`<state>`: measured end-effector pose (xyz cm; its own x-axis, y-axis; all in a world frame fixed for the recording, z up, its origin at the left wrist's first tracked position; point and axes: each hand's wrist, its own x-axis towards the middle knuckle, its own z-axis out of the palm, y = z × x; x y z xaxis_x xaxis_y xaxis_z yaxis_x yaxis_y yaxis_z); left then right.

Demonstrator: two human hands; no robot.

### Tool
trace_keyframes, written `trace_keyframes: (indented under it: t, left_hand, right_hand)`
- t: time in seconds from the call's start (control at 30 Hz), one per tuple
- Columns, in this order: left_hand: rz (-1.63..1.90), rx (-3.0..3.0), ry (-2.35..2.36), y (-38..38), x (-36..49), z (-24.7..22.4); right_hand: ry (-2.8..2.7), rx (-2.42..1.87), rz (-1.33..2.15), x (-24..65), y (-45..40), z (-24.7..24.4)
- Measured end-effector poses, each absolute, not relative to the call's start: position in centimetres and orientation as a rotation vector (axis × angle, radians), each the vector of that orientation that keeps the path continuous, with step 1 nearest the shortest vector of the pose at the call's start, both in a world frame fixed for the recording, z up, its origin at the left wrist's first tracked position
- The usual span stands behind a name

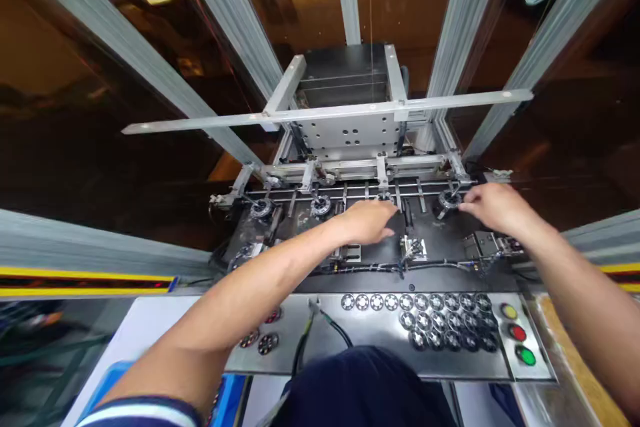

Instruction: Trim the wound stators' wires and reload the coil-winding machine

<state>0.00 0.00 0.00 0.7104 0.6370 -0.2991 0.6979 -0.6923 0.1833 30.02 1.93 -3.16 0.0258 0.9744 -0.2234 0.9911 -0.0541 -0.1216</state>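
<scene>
Several ring-shaped wound cores, which look like motor stators, sit at stations along the machine. My right hand [493,207] is at the far-right stator [449,200], its thumb and forefinger drawn together at the right rim; anything thin between them is too small to see. My left hand [369,221] reaches over the third station, with thumb and forefinger apart and nothing visible between them. It partly covers the stator [385,197] there. Further left, uncovered, are another stator [321,206] and the leftmost stator [261,209].
A long metal bar [330,115] crosses above the stations. On the front steel panel [370,353] lie rows of stators [437,320], a few darker ones [268,344] and cables [303,343]. Yellow, red and green buttons [517,332] are at right. Yellow-edged strips [85,281] flank the machine.
</scene>
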Motion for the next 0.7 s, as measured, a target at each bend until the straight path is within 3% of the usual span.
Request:
trace_keyframes:
  t: [0.27, 0.43, 0.7]
  left_hand:
    - [-0.298, 2.723, 0.873, 3.2, 10.7, -5.0]
    - [-0.322, 2.739, 0.859, 4.0, 12.5, -7.5]
    - [-0.361, 2.719, 0.913, 4.2, 13.4, -7.5]
  right_hand:
    - [2.149, 2.068, -0.648, 31.7, 5.7, -6.2]
    - [2.007, 2.136, -0.652, 32.0, 6.4, -7.3]
    - [1.820, 2.190, -0.722, 32.0, 10.0, -8.8]
